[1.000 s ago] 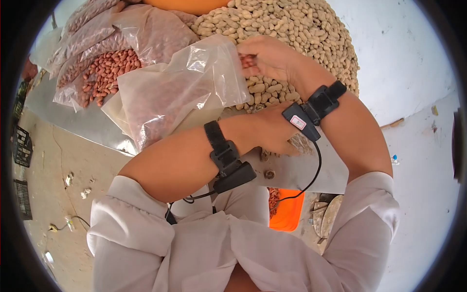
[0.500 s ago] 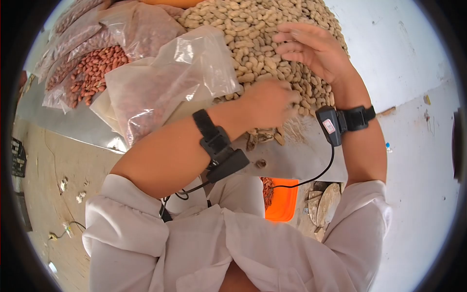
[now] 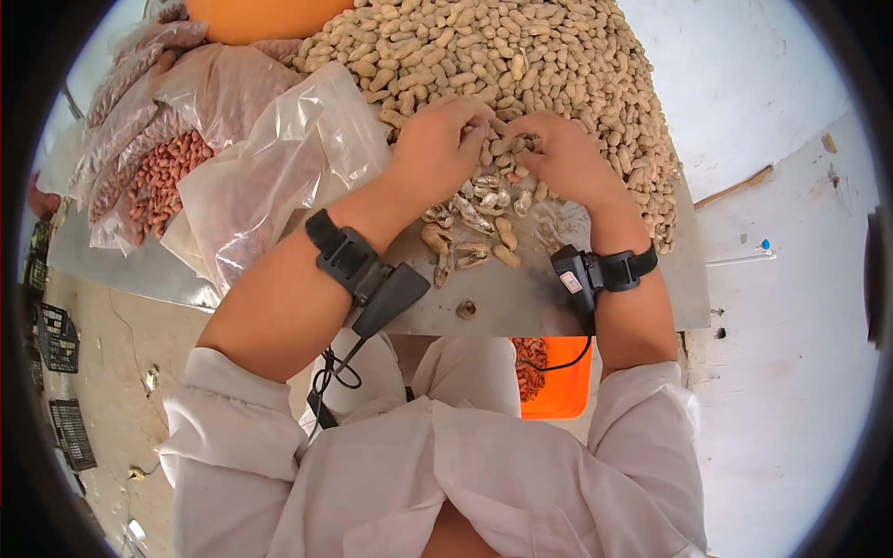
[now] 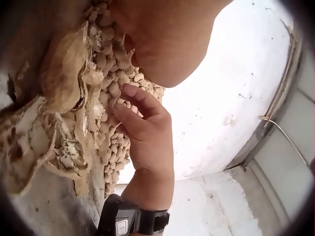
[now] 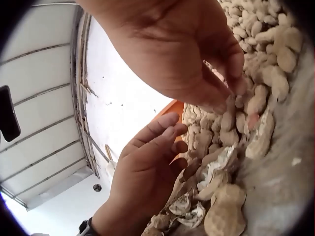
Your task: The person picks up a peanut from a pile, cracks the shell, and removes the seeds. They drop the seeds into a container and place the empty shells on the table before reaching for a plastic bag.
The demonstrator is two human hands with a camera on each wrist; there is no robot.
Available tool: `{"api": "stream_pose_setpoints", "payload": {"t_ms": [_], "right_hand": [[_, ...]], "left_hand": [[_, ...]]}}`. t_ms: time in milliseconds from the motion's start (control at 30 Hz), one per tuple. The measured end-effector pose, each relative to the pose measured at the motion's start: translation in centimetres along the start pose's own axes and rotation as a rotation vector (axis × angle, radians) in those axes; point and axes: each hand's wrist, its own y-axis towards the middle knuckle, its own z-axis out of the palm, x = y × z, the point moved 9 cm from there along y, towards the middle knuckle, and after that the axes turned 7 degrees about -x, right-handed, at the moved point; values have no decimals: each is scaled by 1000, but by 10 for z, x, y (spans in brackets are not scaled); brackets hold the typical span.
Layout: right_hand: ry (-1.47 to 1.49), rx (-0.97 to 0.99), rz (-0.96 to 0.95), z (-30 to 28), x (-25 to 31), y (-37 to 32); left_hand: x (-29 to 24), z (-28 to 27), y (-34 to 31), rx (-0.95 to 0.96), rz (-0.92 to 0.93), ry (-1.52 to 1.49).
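Both hands are at the near edge of a heap of unshelled peanuts (image 3: 521,56). In the head view the left hand (image 3: 433,149) has its fingers bent, thumb close to the index finger; I cannot tell whether something lies between them. Facing it is the right hand (image 3: 569,163), its thumb and fingers pinching at a peanut (image 5: 229,120) at the heap's edge. Broken peanut shells (image 3: 479,209) and a few whole peanuts (image 3: 505,232) lie on the tabletop just below the hands. In the right wrist view the left hand (image 5: 147,162) hovers beside the shells.
To the left are a clear plastic bag (image 3: 279,167) and other bags with shelled red peanuts (image 3: 172,177). An orange round container (image 3: 270,19) stands behind them. Under the metal table's front edge (image 3: 446,316) is an orange bin (image 3: 563,377) with reddish bits inside.
The right hand, earlier by the plastic bag with red kernels, swung right over the heap and then came down at its edge. The left hand moved up and left, uncovering the shells.
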Motion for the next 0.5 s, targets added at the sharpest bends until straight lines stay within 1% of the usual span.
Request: {"api": "stream_pose_setpoints", "payload": {"t_ms": [67,167,267,367,400,467,500], "right_hand": [[-93,11,-56,11,-1,2],[-109,-65,-34,12,-3,3],[-105,-112,-63,11,-5,4],[11,-136,-93,0,7,0],[133,-106,-60,0,8,-2],[375,-47,4,1,9,-6],[517,-81,33,0,7,-8]], "left_hand": [[0,4,0,55,-33,-32],[0,9,-2,108,-56,-42],[-2,10,-2,125,-70,-22],[-1,10,-3,123,-60,-43],[-1,11,-3,122,-52,-58],[7,17,-6,191,-138,-91],[9,20,-7,227,-181,-108]]}}
